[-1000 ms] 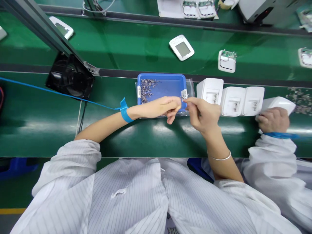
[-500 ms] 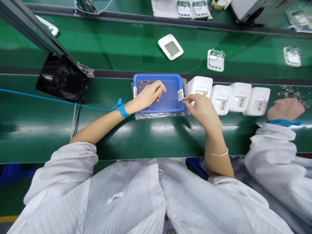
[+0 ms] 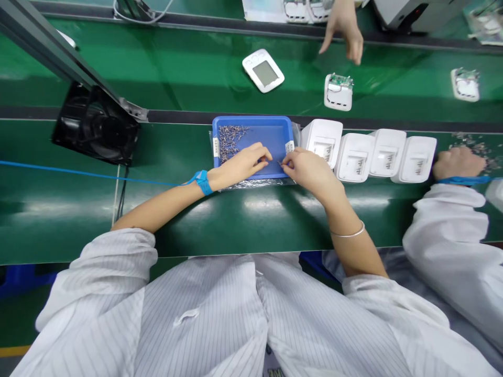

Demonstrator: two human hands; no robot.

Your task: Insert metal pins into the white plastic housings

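Observation:
A shallow blue tray [image 3: 255,120] lies in front of me, a heap of small metal parts [image 3: 230,140] in its left side. My left hand [image 3: 247,163] reaches over the tray's front part, fingers curled and thumb close to the forefinger; whatever they may hold is hidden. At the tray's right end, my right hand [image 3: 310,170] pinches with thumb and forefinger at a tiny metal part [image 3: 280,163] low in the tray. Just right of this hand stand several white plastic housings [image 3: 356,144], with small metal parts in their recesses.
A black fan [image 3: 98,125] stands at left, near a blue wrist cord [image 3: 78,168]. On the green belt beyond lie a white device with a screen [image 3: 263,70] and an open circuit-board unit [image 3: 338,93]. Other people's hands [image 3: 346,29] [image 3: 459,163] show at the back and right.
My right hand has moved left from the tray's edge into the tray. My left hand has shifted slightly forward and down, uncovering the heap. Another person's hand has appeared at the back.

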